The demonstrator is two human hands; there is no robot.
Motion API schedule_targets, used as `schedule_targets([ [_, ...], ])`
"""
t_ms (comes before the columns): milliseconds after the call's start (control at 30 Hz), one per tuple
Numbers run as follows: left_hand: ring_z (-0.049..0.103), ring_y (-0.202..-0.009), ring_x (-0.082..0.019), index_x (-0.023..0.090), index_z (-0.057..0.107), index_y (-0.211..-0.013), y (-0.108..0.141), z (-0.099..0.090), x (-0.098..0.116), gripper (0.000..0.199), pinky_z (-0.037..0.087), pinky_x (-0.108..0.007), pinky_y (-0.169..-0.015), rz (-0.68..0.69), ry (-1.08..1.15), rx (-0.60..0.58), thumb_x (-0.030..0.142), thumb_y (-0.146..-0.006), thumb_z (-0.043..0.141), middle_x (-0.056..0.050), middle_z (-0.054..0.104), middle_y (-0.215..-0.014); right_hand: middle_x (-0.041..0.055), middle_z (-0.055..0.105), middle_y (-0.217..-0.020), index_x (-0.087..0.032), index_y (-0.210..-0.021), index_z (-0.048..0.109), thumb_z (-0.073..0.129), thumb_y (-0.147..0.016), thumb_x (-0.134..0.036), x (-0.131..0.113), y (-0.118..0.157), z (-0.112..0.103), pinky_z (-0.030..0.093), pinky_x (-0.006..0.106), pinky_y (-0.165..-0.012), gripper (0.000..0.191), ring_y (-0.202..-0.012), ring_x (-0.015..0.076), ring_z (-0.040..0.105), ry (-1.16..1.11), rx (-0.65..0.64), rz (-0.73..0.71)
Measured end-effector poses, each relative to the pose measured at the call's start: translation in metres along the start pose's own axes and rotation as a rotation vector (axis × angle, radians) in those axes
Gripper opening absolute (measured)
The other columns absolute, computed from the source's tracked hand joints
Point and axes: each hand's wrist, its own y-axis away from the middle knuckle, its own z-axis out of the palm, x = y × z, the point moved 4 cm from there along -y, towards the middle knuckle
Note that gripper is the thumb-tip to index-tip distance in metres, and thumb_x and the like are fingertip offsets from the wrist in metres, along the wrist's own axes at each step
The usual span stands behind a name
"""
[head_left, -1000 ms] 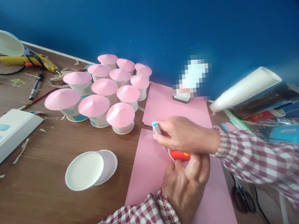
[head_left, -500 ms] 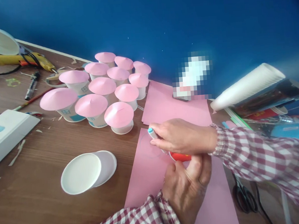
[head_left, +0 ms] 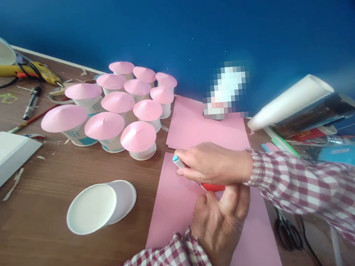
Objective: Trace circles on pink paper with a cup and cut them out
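Observation:
My right hand [head_left: 213,161] is closed around a white marker with a light blue end [head_left: 177,161], whose tip is hidden below the hand. Under it, a red round object [head_left: 213,186] lies on a sheet of pink paper [head_left: 168,215]; its kind cannot be made out. My left hand [head_left: 217,224] grips this object from the near side, with the fingertips partly hidden beneath my right hand. A faint round outline shows on the paper to the left of the marker.
Several paper cups with pink cone tops [head_left: 138,137] stand at the back left. Near them lie a white paper cup [head_left: 93,209], a yellow glue gun [head_left: 13,71] and a white box [head_left: 7,158]. Stacked cups [head_left: 291,99] lean at the right, above black scissors [head_left: 286,233].
The view has shifted slightly, so the table things sit a little further left. Both hands keep nearly the same pose around the red object and the marker.

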Motion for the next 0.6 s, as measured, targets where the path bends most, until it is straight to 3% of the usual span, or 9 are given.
schedule_targets([
  [267, 0.047, -0.056, -0.012, 0.025, 0.048, -0.129, -0.0008, -0.0003, -0.0001, 0.047, 0.042, -0.031, -0.049, 0.016, -0.016, -0.008, 0.017, -0.082, 0.049, -0.006, 0.058, -0.107, -0.0004, 0.055, -0.066, -0.018, -0.087, 0.048, 0.04, -0.092, -0.034, -0.0003, -0.0007, 0.0008, 0.023, 0.025, -0.048, 0.019, -0.05, 0.0111, 0.04, 0.007, -0.029, -0.017],
  [600, 0.046, -0.053, -0.008, 0.027, 0.043, -0.134, -0.001, -0.0023, -0.0004, 0.056, 0.041, -0.03, -0.047, 0.02, -0.083, -0.029, 0.015, -0.08, 0.05, -0.006, 0.05, -0.126, -0.0007, 0.056, -0.068, -0.019, -0.086, 0.048, 0.043, -0.091, -0.035, 0.0034, -0.0033, -0.0012, 0.022, 0.025, -0.048, 0.018, -0.05, 0.0107, 0.039, -0.023, -0.033, -0.056],
])
